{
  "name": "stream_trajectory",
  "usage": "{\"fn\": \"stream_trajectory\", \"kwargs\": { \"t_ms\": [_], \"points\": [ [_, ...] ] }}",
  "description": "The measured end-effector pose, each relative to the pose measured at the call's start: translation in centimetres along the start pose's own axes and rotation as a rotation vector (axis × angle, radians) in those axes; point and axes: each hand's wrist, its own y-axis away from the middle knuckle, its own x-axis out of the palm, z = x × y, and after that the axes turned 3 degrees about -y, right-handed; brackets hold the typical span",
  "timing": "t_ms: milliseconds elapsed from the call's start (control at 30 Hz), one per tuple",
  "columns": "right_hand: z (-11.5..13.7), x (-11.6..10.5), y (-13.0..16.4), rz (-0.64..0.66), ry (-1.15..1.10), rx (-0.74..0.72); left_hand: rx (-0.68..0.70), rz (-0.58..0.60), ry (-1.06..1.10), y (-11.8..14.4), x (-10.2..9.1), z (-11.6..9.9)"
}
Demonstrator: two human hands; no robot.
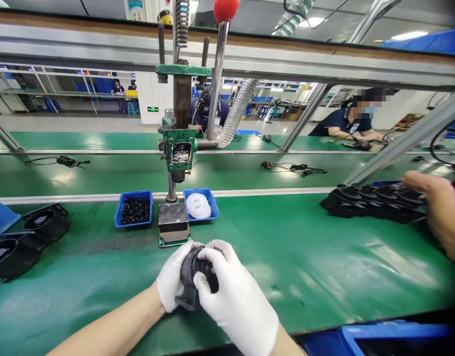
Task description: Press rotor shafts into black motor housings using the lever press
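- Two gloved hands meet at the lower centre of the frame, the left hand (170, 282) and the right hand (236, 301) both wrapped around one black part (192, 279), held just above the green bench top (286, 257).
- The step in hand looks like fitting or seating something into the black part by finger pressure, or turning it to check it before pressing; which of the two cannot be told, since the gloves hide most of its face.
- The left hand's fingers curl shut around the part's left side and clamp it as the steadying grip.
- The right hand's fingers (207, 274) fold over the top and front of the part, closed on it, the tips pressing into its dark centre.
- The next move, as a judgement, calls for a firm hold and an aligned part, as the hand press (175, 148) stands directly behind the hands with its base block (172, 222) near them.
- Just left of the base block sits a blue tray of small black pieces (134, 209); just right sits a blue tray of white rings (200, 203).
- At the left edge lie black housings (23, 237); at the right edge, another person's bare hand (440, 207) touches a row of stacked black parts (371, 200).
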Motion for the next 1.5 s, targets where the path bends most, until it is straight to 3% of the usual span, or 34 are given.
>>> {"fn": "stream_trajectory", "kwargs": {
  "t_ms": [100, 167, 233, 300, 367, 400, 533, 633, 867, 967, 1100, 1200, 1300, 1367, 1500],
  "points": [
    [-2.0, 1.0, 0.6, 0.069, 0.026, -0.029, 0.039, -0.063, -0.095, -1.0, -0.9, 1.3],
    [-3.3, 1.7, 1.2, 0.024, 0.077, -0.078, 0.06, -0.034, -0.12, -0.8, -1.9, 1.6],
    [-4.4, 2.3, 1.7, -0.052, 0.095, -0.111, 0.093, 0.104, -0.144, -0.3, -2.7, 1.5],
    [-5.0, 2.7, 2.0, -0.076, 0.008, -0.109, 0.127, 0.319, -0.203, 0.4, -3.2, 1.2],
    [-5.4, 3.1, 2.2, -0.046, -0.141, -0.039, 0.133, 0.473, -0.286, 0.8, -3.2, 1.1],
    [-5.5, 3.3, 2.2, -0.025, -0.215, 0.02, 0.131, 0.497, -0.322, 1.0, -3.1, 1.1],
    [-5.9, 3.7, 2.3, 0.05, -0.422, 0.23, 0.176, 0.443, -0.394, 1.1, -2.3, 1.0],
    [-6.2, 3.4, 1.9, 0.111, -0.465, 0.287, 0.24, 0.447, -0.437, 1.0, -1.8, 0.6],
    [-6.5, 1.8, -0.1, 0.297, -0.456, 0.192, 0.238, 0.433, -0.433, 1.2, -1.6, -0.2],
    [-6.2, 1.9, -0.1, 0.29, -0.415, 0.147, 0.243, 0.41, -0.446, 1.3, -1.6, 0.2],
    [-6.2, 1.5, 2.8, 0.089, -0.351, 0.103, 0.274, 0.398, -0.456, 1.5, -1.5, 0.9],
    [-6.6, 0.4, 5.6, -0.253, -0.594, 0.185, 0.224, 0.355, -0.502, 1.5, -1.5, 0.8],
    [-6.7, 0.0, 6.0, -0.513, -0.771, 0.277, 0.191, 0.324, -0.525, 1.4, -1.5, 0.6],
    [-6.5, 0.7, 4.9, -0.458, -0.701, 0.275, 0.203, 0.329, -0.512, 1.3, -1.4, 0.7],
    [-6.4, 2.7, 3.1, -0.148, -0.575, 0.188, 0.249, 0.307, -0.461, 1.3, -1.1, 1.2]
  ]
}}
